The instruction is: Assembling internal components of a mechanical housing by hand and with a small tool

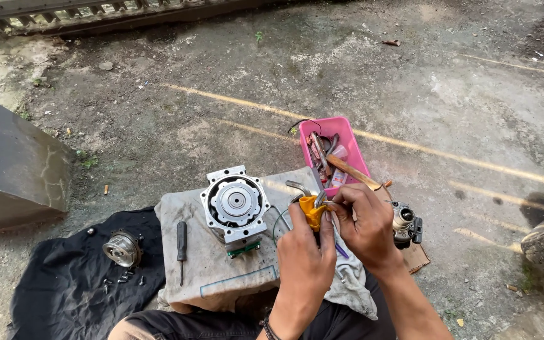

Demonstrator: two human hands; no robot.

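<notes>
While my left hand (306, 252) clamps the yellow holder of hex keys (313, 211) above the grey cloth (221, 264), my right hand (366, 223) pinches one key. I should swing it out slowly, keeping the holder steady, beside the round motor housing (234, 203).

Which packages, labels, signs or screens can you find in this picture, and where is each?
Flattened brown cardboard: on the ground right of the grey cloth, under a small metal part; print unreadable.
Pink plastic tub: rectangular, behind the hands, holding tools.
No signs or screens.
</notes>
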